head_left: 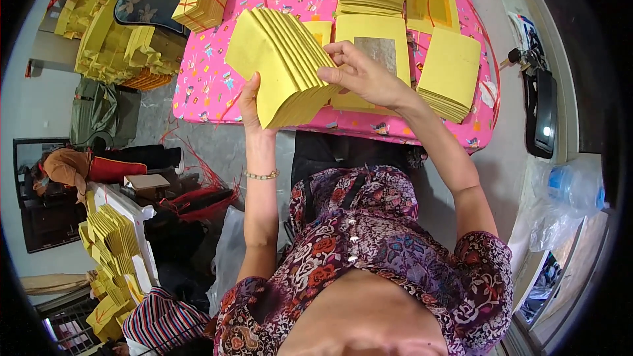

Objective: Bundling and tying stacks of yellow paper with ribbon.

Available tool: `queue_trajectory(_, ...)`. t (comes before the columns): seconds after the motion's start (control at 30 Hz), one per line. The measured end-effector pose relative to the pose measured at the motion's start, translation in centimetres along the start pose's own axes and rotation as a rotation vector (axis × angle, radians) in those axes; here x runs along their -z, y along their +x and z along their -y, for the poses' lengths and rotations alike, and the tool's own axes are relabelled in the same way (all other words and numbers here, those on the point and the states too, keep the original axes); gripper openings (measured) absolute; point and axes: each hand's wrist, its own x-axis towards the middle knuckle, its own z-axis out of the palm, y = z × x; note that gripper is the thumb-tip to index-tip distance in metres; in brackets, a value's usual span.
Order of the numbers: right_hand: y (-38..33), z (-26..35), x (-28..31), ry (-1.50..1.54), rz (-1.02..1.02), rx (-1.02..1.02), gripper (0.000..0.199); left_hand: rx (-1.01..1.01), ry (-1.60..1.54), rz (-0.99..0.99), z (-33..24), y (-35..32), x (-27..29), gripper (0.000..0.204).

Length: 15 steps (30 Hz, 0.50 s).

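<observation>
With the left hand (250,107) gripping the fanned yellow paper stack (280,66) from below, the right hand (359,74) pinching its edge should probably peel sheets singly.

Red-tied yellow paper bundle (200,2) on pink table (217,92).

Lighting is bright, even and diffuse, with only soft shadows. Focus is sharp at the centre of the frame. Fisheye distortion bends straight edges toward the rim; all four corners are vignetted black.
</observation>
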Motion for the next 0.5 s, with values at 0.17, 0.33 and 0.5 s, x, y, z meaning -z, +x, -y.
queue_trajectory(0.17, 0.1, -0.1, -0.1, 0.027, 0.01, -0.044, 0.06, 0.001, -0.035, 0.009, 0.0, 0.0, 0.3, 0.057)
queue_trajectory(0.33, 0.2, -0.4, -0.2, 0.029, -0.014, -0.014, 0.064, -0.01, -0.032, 0.013, 0.1, -0.1, 0.3, 0.056)
queue_trajectory(0.5, 0.2, -0.1, -0.1, -0.04, 0.024, -0.072, 0.064, -0.03, 0.002, 0.007, 0.1, -0.3, -0.7, 0.056)
